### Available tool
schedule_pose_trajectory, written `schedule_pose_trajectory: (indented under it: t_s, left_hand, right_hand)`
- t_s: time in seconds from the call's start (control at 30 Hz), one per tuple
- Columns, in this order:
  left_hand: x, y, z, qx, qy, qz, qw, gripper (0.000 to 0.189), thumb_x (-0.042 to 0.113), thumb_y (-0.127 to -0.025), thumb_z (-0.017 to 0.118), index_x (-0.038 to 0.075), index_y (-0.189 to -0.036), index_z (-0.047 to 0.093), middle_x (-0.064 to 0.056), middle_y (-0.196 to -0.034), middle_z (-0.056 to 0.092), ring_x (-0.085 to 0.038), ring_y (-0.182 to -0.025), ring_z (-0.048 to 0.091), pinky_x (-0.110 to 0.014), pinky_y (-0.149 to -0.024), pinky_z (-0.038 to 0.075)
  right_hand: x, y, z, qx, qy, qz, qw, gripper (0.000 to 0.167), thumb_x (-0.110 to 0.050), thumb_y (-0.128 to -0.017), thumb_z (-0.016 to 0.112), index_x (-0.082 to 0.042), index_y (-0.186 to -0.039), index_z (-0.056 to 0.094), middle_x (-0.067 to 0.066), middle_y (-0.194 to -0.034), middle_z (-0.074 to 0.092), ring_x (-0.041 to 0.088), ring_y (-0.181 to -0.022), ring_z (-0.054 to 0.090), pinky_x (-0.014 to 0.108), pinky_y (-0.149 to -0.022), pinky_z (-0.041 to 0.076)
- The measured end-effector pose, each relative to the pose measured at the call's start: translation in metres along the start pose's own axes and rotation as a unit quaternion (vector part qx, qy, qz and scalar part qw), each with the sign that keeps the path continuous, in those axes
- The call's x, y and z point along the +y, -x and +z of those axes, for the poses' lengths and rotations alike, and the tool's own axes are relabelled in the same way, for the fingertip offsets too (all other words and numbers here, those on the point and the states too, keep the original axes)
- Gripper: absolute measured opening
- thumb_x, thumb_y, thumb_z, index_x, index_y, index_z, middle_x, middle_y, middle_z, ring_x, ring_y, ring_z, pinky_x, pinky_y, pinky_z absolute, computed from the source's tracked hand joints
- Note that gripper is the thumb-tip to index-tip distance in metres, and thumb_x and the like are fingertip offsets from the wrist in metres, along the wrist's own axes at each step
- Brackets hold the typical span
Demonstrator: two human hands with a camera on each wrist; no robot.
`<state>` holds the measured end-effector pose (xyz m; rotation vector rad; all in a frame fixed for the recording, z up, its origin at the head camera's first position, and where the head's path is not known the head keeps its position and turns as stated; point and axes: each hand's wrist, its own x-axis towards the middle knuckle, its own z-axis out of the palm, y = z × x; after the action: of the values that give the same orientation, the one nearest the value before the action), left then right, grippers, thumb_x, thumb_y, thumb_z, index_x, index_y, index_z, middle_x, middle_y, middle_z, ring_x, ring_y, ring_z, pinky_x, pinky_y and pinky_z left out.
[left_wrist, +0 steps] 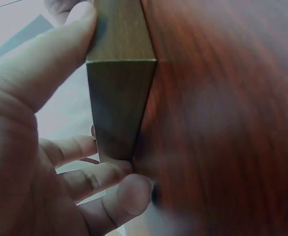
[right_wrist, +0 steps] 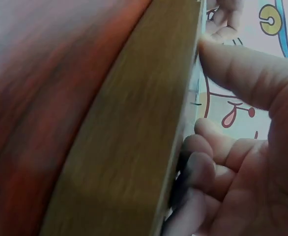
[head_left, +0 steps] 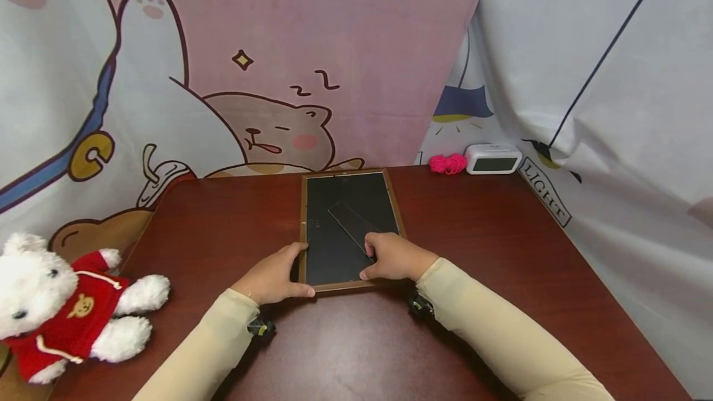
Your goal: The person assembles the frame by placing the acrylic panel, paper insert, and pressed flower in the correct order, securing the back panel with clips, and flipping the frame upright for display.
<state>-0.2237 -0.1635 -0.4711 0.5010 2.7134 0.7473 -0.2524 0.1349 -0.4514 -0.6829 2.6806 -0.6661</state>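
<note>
A picture frame [head_left: 317, 268] with a wooden rim and a black back lies back side up on the table. On its back, a slanting stand leg [head_left: 351, 224] runs toward my right hand [head_left: 400, 257]. The curled fingers of that hand grip the leg's lower end, and its thumb lies near the frame's front rim. My left hand [head_left: 273, 274] holds the near left corner, thumb along the front side and fingers at the left side. In the left wrist view, the wooden corner [left_wrist: 119, 98] stands between thumb and fingers. The right wrist view shows the frame's wooden side [right_wrist: 124, 128] close up.
A white plush bear [head_left: 83, 308] in a red hoodie sits at the left of the reddish-brown table [head_left: 356, 345]. At the back right are a bundle of pink yarn [head_left: 447, 164] and a white digital clock [head_left: 493, 159]. Printed cloth [head_left: 356, 48] hangs behind the table.
</note>
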Motion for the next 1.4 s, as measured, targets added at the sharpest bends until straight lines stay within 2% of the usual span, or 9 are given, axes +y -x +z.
schedule_pose_trajectory:
  t_s: [0.2, 0.43, 0.6, 0.77, 0.97, 1.13, 1.23, 1.4]
  left_hand:
    - [0.001, 0.0, 0.0, 0.003, -0.002, -0.001, 1.0, 0.107, 0.05, -0.081, 0.09, 0.005, -0.162, 0.037, -0.018, -0.164, 0.043, -0.037, -0.146, 0.049, -0.056, -0.116, 0.044]
    - [0.0, 0.003, -0.001, 0.01, 0.008, -0.005, 0.9999, 0.108, 0.05, -0.08, 0.091, 0.004, -0.161, 0.037, -0.019, -0.162, 0.046, -0.037, -0.144, 0.051, -0.057, -0.114, 0.045]
    - [0.0, 0.004, 0.0, 0.012, 0.017, -0.013, 0.9997, 0.107, 0.05, -0.08, 0.091, 0.004, -0.16, 0.037, -0.019, -0.16, 0.048, -0.037, -0.141, 0.054, -0.057, -0.112, 0.047]
    - [0.001, 0.004, 0.001, 0.009, 0.018, -0.015, 0.9997, 0.105, 0.049, -0.08, 0.091, 0.004, -0.158, 0.037, -0.02, -0.159, 0.05, -0.036, -0.139, 0.056, -0.056, -0.11, 0.048]
    - [0.002, 0.003, 0.0, 0.006, 0.007, -0.013, 0.9999, 0.104, 0.05, -0.081, 0.09, 0.004, -0.157, 0.038, -0.02, -0.158, 0.051, -0.036, -0.137, 0.058, -0.056, -0.108, 0.05]
    - [0.003, 0.003, 0.0, 0.004, 0.001, -0.01, 0.9999, 0.103, 0.049, -0.081, 0.09, 0.003, -0.157, 0.039, -0.02, -0.158, 0.051, -0.036, -0.138, 0.057, -0.055, -0.109, 0.049]
    - [0.003, 0.003, 0.0, 0.002, 0.003, -0.011, 0.9999, 0.102, 0.048, -0.082, 0.09, 0.002, -0.157, 0.039, -0.019, -0.158, 0.05, -0.036, -0.139, 0.056, -0.054, -0.11, 0.049]
    - [0.006, 0.002, 0.001, 0.0, 0.004, -0.009, 0.9999, 0.099, 0.046, -0.083, 0.09, 0.002, -0.155, 0.039, -0.019, -0.159, 0.049, -0.035, -0.14, 0.055, -0.053, -0.11, 0.049]
  right_hand:
    - [-0.007, -0.007, -0.002, -0.014, 0.015, 0.031, 0.9993, 0.042, -0.028, -0.081, 0.093, -0.01, -0.085, 0.056, 0.001, -0.073, 0.051, 0.019, -0.072, 0.05, 0.034, -0.066, 0.042]
    - [-0.009, -0.011, -0.008, -0.047, 0.018, 0.032, 0.9982, 0.039, -0.029, -0.082, 0.092, -0.011, -0.088, 0.058, 0.002, -0.078, 0.055, 0.019, -0.074, 0.052, 0.034, -0.069, 0.043]
    - [-0.011, -0.011, -0.009, -0.048, 0.018, 0.034, 0.9981, 0.038, -0.028, -0.08, 0.092, -0.01, -0.088, 0.059, 0.0, -0.076, 0.054, 0.018, -0.071, 0.051, 0.033, -0.065, 0.042]
    - [-0.015, -0.012, -0.006, -0.047, 0.033, 0.052, 0.997, 0.039, -0.028, -0.078, 0.093, -0.011, -0.082, 0.058, -0.001, -0.071, 0.052, 0.018, -0.067, 0.05, 0.032, -0.062, 0.041]
    - [-0.019, -0.017, -0.006, -0.044, 0.064, 0.069, 0.9946, 0.043, -0.031, -0.074, 0.096, -0.012, -0.08, 0.058, 0.001, -0.073, 0.058, 0.018, -0.07, 0.055, 0.033, -0.066, 0.045]
    - [-0.016, -0.015, -0.006, -0.047, 0.07, 0.064, 0.9943, 0.041, -0.034, -0.077, 0.094, -0.014, -0.079, 0.058, 0.0, -0.072, 0.058, 0.018, -0.07, 0.054, 0.033, -0.065, 0.046]
    - [-0.009, -0.012, -0.006, -0.052, 0.053, 0.046, 0.9962, 0.04, -0.034, -0.08, 0.091, -0.014, -0.078, 0.057, -0.001, -0.071, 0.055, 0.017, -0.069, 0.052, 0.032, -0.064, 0.044]
    - [0.005, -0.008, -0.011, -0.066, -0.033, 0.006, 0.9972, 0.032, -0.027, -0.086, 0.087, -0.013, -0.082, 0.059, 0.0, -0.074, 0.054, 0.015, -0.069, 0.051, 0.031, -0.062, 0.042]
